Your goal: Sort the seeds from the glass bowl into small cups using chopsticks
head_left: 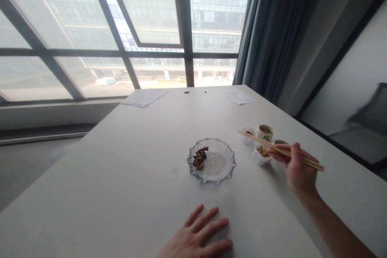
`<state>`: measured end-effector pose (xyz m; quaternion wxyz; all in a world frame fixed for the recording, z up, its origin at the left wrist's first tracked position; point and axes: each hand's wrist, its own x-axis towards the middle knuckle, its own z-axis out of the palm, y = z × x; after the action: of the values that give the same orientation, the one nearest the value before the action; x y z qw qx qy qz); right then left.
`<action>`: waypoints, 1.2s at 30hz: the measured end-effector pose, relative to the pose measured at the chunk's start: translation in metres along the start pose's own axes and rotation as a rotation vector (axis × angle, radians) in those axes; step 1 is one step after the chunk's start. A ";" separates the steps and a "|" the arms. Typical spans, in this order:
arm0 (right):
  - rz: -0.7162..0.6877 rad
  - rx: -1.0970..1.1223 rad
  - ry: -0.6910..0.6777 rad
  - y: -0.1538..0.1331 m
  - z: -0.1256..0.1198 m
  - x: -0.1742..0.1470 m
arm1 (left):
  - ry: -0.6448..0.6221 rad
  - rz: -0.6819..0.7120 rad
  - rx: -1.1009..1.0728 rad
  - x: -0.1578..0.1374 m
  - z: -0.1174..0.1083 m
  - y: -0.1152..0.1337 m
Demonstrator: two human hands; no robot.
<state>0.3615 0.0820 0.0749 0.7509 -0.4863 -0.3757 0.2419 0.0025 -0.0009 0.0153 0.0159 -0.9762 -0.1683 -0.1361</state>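
Observation:
My right hand (300, 167) grips a pair of wooden chopsticks (272, 146), their tips over a small white cup (247, 140) with dark bits in it. Below the chopsticks stands another white cup (261, 160) holding yellowish pieces. Behind them is a cream cup (265, 132) with a dark mark on its side. A further cup is mostly covered by my right hand. Left of the cups sits a scalloped glass plate (220, 173), a pile of brown elongated pieces (200, 158) on its left side. Near the front edge, my left hand (201, 236) lies flat with fingers spread, touching only the tabletop.
The white table (127, 177) reaches back to a large window (151, 8). Paper stacks lie at its far left (145, 97) and loose papers (241, 96) at its far right. A dark curtain (272, 28) hangs behind, and a blurred chair (370, 107) stands right.

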 end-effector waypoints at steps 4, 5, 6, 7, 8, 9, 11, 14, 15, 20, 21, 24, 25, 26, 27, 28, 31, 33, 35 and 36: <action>0.059 -0.044 -0.304 0.000 0.012 -0.025 | -0.007 0.006 0.012 -0.001 0.000 0.000; 0.071 -0.050 -0.381 0.000 0.014 -0.031 | -0.010 0.004 0.014 -0.001 0.000 0.000; 0.082 -0.053 -0.449 0.000 0.017 -0.037 | -0.012 0.002 0.015 -0.001 0.000 0.000; 0.088 -0.055 -0.505 0.000 0.020 -0.042 | -0.012 0.001 0.015 -0.001 0.000 0.000; 0.091 -0.056 -0.547 0.000 0.022 -0.047 | -0.011 -0.001 0.015 0.000 0.000 0.000; 0.095 -0.059 -0.581 0.001 0.023 -0.050 | -0.009 0.000 0.015 0.000 0.000 0.000; 0.108 -0.067 -0.642 0.003 0.026 -0.056 | -0.003 -0.002 0.014 0.001 0.000 0.001; 0.134 -0.058 -0.702 0.008 0.030 -0.062 | 0.001 -0.006 0.011 0.001 0.000 0.001; 0.144 -0.049 -0.710 0.009 0.031 -0.064 | 0.002 -0.006 0.010 0.001 0.000 0.001; 0.188 -0.020 -0.698 0.009 0.036 -0.069 | 0.035 -0.009 0.023 0.001 0.000 0.002; 0.186 -0.020 -0.698 0.007 0.036 -0.069 | 0.034 -0.009 0.025 0.001 0.000 0.002; 0.157 -0.022 -0.709 0.002 0.037 -0.069 | 0.004 -0.007 0.022 0.001 0.000 0.002; 0.152 -0.024 -0.712 0.001 0.038 -0.069 | -0.003 -0.008 0.019 0.001 0.000 0.001; 0.152 -0.023 -0.716 0.000 0.038 -0.069 | -0.001 -0.009 0.013 0.001 0.000 0.001; 0.160 -0.022 -0.718 -0.001 0.039 -0.070 | 0.006 -0.011 0.008 0.001 0.000 0.001; 0.172 -0.019 -0.720 -0.001 0.039 -0.070 | 0.017 -0.011 0.002 0.001 -0.001 0.002; 0.197 -0.006 -0.739 0.001 0.040 -0.071 | 0.040 -0.013 -0.009 0.001 -0.001 0.002; 0.195 -0.009 -0.746 0.004 0.039 -0.069 | 0.030 -0.015 -0.015 0.001 -0.001 0.002; 0.189 -0.021 -0.752 0.006 0.037 -0.066 | 0.006 -0.019 -0.017 0.002 -0.002 0.002; 0.190 -0.028 -0.754 0.006 0.036 -0.064 | -0.008 -0.020 -0.017 0.002 -0.002 0.002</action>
<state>0.2944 0.0578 0.0569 0.5275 -0.4061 -0.5821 0.4668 0.0046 -0.0025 0.0175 0.0057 -0.9751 -0.1768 -0.1339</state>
